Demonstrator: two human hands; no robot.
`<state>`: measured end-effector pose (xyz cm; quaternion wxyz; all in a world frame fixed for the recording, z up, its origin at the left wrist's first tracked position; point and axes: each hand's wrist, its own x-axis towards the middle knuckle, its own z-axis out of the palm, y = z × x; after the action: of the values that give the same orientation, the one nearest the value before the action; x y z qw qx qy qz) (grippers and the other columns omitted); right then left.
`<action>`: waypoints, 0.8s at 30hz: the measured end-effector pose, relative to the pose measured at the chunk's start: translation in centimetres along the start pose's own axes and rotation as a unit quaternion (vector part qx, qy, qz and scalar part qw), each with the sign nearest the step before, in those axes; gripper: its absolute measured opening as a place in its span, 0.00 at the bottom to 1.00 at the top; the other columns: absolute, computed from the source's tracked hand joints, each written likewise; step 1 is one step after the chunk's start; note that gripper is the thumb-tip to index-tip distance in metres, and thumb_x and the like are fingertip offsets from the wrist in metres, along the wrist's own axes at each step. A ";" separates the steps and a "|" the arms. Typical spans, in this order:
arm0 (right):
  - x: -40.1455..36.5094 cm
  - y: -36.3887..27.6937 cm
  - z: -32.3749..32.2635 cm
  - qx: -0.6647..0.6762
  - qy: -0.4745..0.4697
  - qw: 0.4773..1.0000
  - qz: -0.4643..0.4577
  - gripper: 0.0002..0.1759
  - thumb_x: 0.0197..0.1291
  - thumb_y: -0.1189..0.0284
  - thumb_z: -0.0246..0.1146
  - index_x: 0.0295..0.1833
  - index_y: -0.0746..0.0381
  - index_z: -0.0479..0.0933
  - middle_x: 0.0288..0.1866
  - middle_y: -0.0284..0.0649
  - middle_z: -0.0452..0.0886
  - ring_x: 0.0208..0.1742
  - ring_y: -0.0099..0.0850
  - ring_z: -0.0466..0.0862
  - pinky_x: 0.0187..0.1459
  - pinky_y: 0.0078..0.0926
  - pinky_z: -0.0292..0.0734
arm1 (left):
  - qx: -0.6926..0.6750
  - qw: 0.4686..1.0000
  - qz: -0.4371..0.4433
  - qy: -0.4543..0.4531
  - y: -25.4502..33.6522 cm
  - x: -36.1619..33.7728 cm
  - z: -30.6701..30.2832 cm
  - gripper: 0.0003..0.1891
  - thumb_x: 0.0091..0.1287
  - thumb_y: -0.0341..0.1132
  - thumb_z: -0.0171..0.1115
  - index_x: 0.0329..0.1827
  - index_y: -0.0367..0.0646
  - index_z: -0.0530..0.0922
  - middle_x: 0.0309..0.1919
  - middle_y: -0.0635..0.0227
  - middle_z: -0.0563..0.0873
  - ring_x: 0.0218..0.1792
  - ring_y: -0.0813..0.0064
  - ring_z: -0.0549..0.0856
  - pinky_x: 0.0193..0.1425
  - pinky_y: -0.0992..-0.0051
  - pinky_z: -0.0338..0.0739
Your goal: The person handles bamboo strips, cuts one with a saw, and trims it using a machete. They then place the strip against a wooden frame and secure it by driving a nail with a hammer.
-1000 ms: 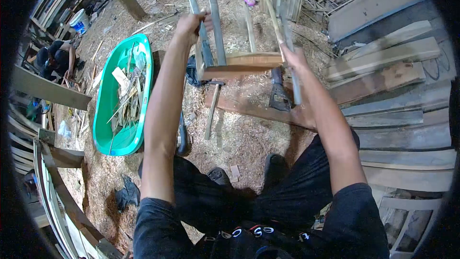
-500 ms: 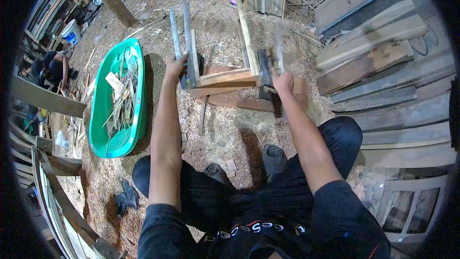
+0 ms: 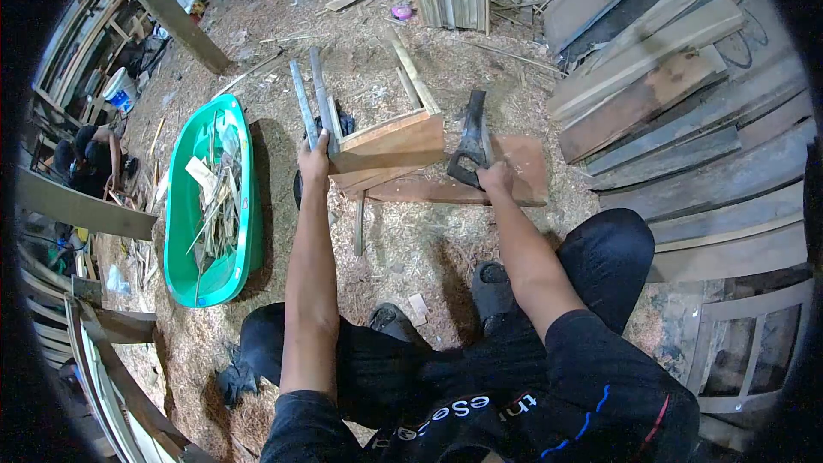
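Floor [image 3: 276, 257] separates tub [image 3: 174, 227], frame [image 3: 399, 150]; left hand [image 3: 315, 161] grips frame edge, right hand [image 3: 495, 178] clasps strip [image 3: 487, 144].

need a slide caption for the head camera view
Left hand gripping a wooden frame, right hand beside a dark tool, green tub of wood scraps at left.

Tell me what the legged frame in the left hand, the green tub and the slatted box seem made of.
Legged frame: wood, apparently unpainted; its brown face looks faintly streaked, like grain. Green tub: probably plastic, smooth, slightly glossy and evenly coloured. Slatted box: likely bare wood, its pale strips varying in tone.
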<state>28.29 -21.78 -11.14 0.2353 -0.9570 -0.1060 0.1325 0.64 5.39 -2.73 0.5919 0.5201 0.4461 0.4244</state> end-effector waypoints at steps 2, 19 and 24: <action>0.4 0.0 -1.4 -0.006 -0.019 1.000 -0.006 0.30 0.50 0.55 0.74 0.48 0.71 0.83 0.50 0.58 0.86 0.52 0.52 0.86 0.55 0.45 0.81 | -0.010 1.000 -0.005 0.017 0.4 -0.3 0.4 0.14 0.71 0.40 0.68 0.47 0.37 0.83 0.39 0.68 0.87 0.39 0.76 0.82 0.45 0.72 0.76; 6.0 -8.9 -17.7 0.387 0.311 0.848 -0.186 0.20 0.74 0.62 0.54 0.57 0.67 0.75 0.33 0.44 0.83 0.29 0.35 0.84 0.29 0.34 0.78 | 0.020 0.998 0.047 -0.046 0.5 -0.6 11.0 0.17 0.76 0.41 0.60 0.43 0.32 0.84 0.28 0.73 0.81 0.31 0.80 0.75 0.36 0.73 0.71; -1.8 -16.4 -21.5 0.553 -0.034 0.815 -0.171 0.14 0.78 0.65 0.50 0.59 0.63 0.71 0.27 0.33 0.75 0.22 0.21 0.74 0.20 0.19 0.69 | -0.043 0.996 0.022 -0.079 -2.7 -3.1 10.0 0.22 0.79 0.48 0.54 0.49 0.33 0.83 0.39 0.71 0.84 0.41 0.80 0.77 0.47 0.75 0.72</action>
<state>30.81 -17.15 15.39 0.7400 -0.6269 -0.1844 0.1591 9.66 -0.24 -4.53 0.6372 0.5364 0.3676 0.4136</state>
